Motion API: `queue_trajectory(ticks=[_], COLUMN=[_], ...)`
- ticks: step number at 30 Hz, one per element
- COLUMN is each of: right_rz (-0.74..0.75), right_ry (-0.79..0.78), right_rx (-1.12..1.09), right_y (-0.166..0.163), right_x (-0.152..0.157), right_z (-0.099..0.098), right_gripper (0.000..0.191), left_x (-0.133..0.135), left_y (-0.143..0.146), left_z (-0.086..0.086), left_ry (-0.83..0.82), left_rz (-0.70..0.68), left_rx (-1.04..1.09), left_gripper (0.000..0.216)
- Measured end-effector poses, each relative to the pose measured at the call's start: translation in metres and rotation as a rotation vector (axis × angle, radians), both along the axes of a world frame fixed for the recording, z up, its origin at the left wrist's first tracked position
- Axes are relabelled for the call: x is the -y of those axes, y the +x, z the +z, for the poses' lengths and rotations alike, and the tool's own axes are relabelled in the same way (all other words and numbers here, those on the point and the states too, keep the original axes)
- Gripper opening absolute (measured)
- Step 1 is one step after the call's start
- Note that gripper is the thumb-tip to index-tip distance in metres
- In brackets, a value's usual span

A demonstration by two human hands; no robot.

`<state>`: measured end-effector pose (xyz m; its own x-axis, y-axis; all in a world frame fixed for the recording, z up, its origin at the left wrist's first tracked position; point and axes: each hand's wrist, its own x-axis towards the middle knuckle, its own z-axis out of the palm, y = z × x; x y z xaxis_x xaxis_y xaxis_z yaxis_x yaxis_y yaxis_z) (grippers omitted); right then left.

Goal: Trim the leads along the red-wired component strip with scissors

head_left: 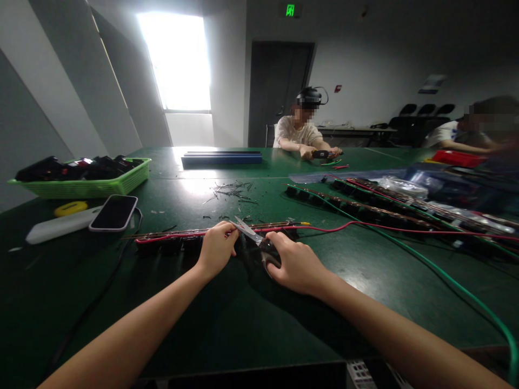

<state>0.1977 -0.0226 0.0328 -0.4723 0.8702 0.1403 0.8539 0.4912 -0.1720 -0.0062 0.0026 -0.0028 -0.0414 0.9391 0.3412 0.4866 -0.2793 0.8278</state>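
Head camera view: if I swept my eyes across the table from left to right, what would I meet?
Yellow round object → phone → scissors → black tool → red tray.

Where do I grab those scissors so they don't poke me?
Probably by the handles, coming from the near right side, where the right hand holds them. The scissors lie slightly open, their blades pointing away and left, toward the left hand, so that end is the pokey one.
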Motion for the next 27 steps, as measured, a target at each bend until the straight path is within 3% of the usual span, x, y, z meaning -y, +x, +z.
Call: queue_trajectory(ticks=[27], right_rz=[-0.02], right_ry=[0.018], right_rx=[0.029], right_y=[-0.0008], right_x=[-0.0017], right_z=[-0.0029], right_gripper=[0.04], left_x=[-0.0004], left_y=[0.0006], left_z=[-0.0001], left_ry=[0.002], left_rz=[0.012], left_rx=[-0.012], left_gripper=[0.023])
